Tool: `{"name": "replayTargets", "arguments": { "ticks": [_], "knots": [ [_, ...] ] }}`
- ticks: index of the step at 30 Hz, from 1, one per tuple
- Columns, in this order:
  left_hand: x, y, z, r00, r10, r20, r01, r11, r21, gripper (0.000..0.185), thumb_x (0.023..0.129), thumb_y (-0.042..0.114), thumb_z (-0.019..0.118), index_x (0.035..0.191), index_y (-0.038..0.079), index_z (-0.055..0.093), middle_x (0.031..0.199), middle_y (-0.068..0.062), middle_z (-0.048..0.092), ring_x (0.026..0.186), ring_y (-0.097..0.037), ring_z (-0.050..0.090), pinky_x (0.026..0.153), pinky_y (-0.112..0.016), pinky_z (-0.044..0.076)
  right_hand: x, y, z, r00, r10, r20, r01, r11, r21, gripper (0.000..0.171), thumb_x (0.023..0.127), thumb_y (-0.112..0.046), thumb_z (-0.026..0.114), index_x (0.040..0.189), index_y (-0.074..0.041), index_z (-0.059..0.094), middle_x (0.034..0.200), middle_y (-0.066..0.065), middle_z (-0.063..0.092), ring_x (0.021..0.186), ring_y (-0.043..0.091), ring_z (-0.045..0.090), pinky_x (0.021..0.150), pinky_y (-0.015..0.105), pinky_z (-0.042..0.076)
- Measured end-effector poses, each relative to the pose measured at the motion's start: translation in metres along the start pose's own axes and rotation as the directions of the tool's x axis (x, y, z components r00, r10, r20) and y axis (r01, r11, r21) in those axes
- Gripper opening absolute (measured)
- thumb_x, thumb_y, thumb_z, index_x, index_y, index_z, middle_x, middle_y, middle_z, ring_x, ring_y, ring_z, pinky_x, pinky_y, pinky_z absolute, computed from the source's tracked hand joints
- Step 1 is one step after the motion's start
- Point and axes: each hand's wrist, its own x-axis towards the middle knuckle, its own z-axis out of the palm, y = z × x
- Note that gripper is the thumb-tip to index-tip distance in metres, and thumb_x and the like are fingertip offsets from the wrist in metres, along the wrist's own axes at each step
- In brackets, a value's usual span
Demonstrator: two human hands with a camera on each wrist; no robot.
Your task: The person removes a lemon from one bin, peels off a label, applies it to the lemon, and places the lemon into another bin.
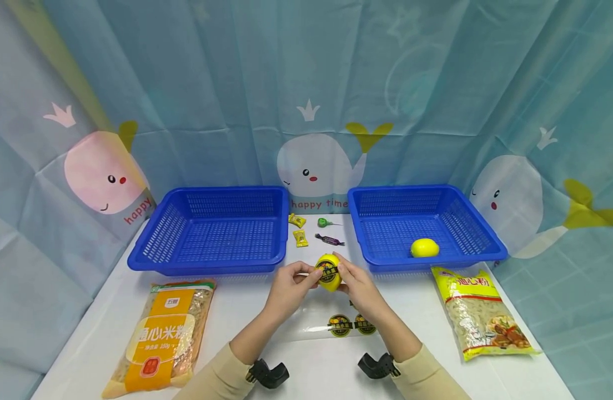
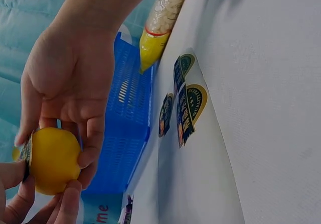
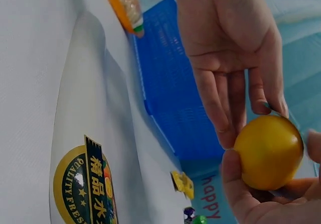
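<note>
Held between both hands at the middle of the table is a yellow lemon [image 1: 331, 285]. A round black-and-gold fruit sticker [image 1: 328, 270] with a dark band lies across its upper face. My left hand [image 1: 289, 290] pinches the left side, its thumb at the sticker's edge in the head view. From the other side my right hand [image 1: 362, 290] grips the lemon with curled fingers, its fingertips around the fruit in the left wrist view [image 2: 56, 158]. Below the hands, a glossy pale sheet [image 1: 306, 329] lies on the table, bearing several matching stickers [image 2: 193, 108].
Two blue baskets [image 1: 136, 261] [image 1: 496, 250] stand at the back; the right one contains another lemon [image 1: 424, 248]. Between them lie yellow candies [image 1: 300, 238], a purple candy [image 1: 330, 240] and a green lollipop [image 1: 322, 223]. Noodle bags [image 1: 159, 339] [image 1: 481, 314] lie left and right.
</note>
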Motion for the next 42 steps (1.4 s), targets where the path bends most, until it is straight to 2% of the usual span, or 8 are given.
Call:
{"name": "replayTargets", "arguments": {
  "ticks": [5, 9, 15, 23, 28, 31, 36, 42],
  "knots": [
    [-0.0013, 0.0001, 0.0021, 1.0, 0.025, -0.001, -0.025, 0.998, 0.061, 0.027, 0.093, 0.034, 0.073, 0.091, 0.007, 0.071, 0.095, -0.007, 0.075, 0.089, -0.023, 0.075, 0.077, -0.027, 0.061, 0.0005, -0.0006, 0.0017, 0.998, 0.022, -0.058, -0.024, 0.999, -0.031, 0.057, 0.107, -0.038, 0.047, 0.153, -0.005, 0.04, 0.141, 0.018, 0.058, 0.118, 0.027, 0.064, 0.096, 0.036, 0.057],
    [-0.0014, -0.0002, 0.0027, 0.999, 0.05, 0.011, -0.051, 0.994, 0.097, 0.024, 0.093, 0.032, 0.073, 0.091, 0.008, 0.073, 0.101, -0.007, 0.074, 0.094, -0.019, 0.074, 0.083, -0.03, 0.061, -0.0002, -0.0002, 0.0022, 0.995, 0.029, -0.091, -0.029, 1.0, 0.004, 0.052, 0.107, -0.031, 0.049, 0.152, -0.004, 0.043, 0.142, 0.02, 0.057, 0.119, 0.027, 0.064, 0.095, 0.037, 0.057],
    [-0.0027, 0.0027, 0.0018, 0.999, 0.036, -0.001, -0.036, 0.994, 0.101, 0.022, 0.094, 0.031, 0.073, 0.091, 0.01, 0.075, 0.095, -0.003, 0.075, 0.091, -0.015, 0.072, 0.083, -0.029, 0.06, -0.0032, -0.0024, 0.0026, 0.997, 0.027, -0.071, -0.025, 0.999, 0.042, 0.048, 0.11, -0.026, 0.043, 0.153, -0.004, 0.041, 0.149, 0.02, 0.051, 0.127, 0.031, 0.058, 0.1, 0.041, 0.054],
    [-0.0049, 0.0025, 0.0015, 0.998, 0.06, 0.012, -0.061, 0.99, 0.126, 0.02, 0.094, 0.029, 0.072, 0.09, 0.01, 0.075, 0.089, -0.001, 0.074, 0.085, -0.012, 0.07, 0.08, -0.024, 0.059, -0.0039, -0.0036, 0.002, 0.999, 0.016, -0.048, -0.013, 0.999, 0.051, 0.044, 0.111, -0.023, 0.038, 0.152, -0.008, 0.045, 0.152, 0.014, 0.049, 0.126, 0.028, 0.059, 0.097, 0.032, 0.056],
    [-0.0045, 0.0019, 0.0008, 0.997, 0.073, 0.016, -0.075, 0.99, 0.122, 0.02, 0.093, 0.03, 0.073, 0.091, 0.009, 0.075, 0.091, -0.003, 0.074, 0.087, -0.013, 0.07, 0.081, -0.024, 0.059, -0.0026, 0.0003, 0.0016, 0.999, 0.009, -0.047, -0.006, 0.997, 0.082, 0.047, 0.112, -0.027, 0.035, 0.152, -0.004, 0.043, 0.156, 0.012, 0.045, 0.132, 0.029, 0.055, 0.1, 0.034, 0.054],
    [-0.0039, 0.0027, 0.0003, 0.997, 0.074, 0.017, -0.076, 0.991, 0.114, 0.023, 0.094, 0.032, 0.072, 0.091, 0.009, 0.075, 0.09, -0.003, 0.075, 0.085, -0.013, 0.071, 0.079, -0.024, 0.059, -0.0019, 0.0014, 0.0015, 0.999, 0.02, -0.047, -0.015, 0.995, 0.102, 0.051, 0.11, -0.032, 0.039, 0.152, -0.002, 0.042, 0.156, 0.012, 0.044, 0.133, 0.029, 0.053, 0.102, 0.036, 0.053],
    [-0.0043, 0.0038, 0.0023, 0.997, 0.078, 0.006, -0.078, 0.989, 0.126, 0.023, 0.095, 0.031, 0.072, 0.089, 0.009, 0.075, 0.085, -0.002, 0.075, 0.081, -0.012, 0.071, 0.074, -0.021, 0.058, -0.0018, -0.0004, 0.0009, 0.999, 0.014, -0.04, -0.012, 0.999, 0.038, 0.054, 0.108, -0.034, 0.046, 0.152, -0.002, 0.042, 0.146, 0.02, 0.053, 0.122, 0.027, 0.062, 0.096, 0.035, 0.056],
    [-0.0061, 0.0048, 0.0032, 0.996, 0.089, -0.024, -0.084, 0.984, 0.159, 0.022, 0.094, 0.03, 0.072, 0.085, 0.01, 0.075, 0.084, -0.001, 0.075, 0.078, -0.011, 0.07, 0.072, -0.022, 0.058, -0.0016, -0.0033, -0.0073, 0.999, 0.034, 0.036, -0.031, 0.996, -0.082, 0.058, 0.108, -0.04, 0.045, 0.151, -0.002, 0.042, 0.14, 0.02, 0.058, 0.117, 0.026, 0.063, 0.094, 0.043, 0.058]
  ]
}}
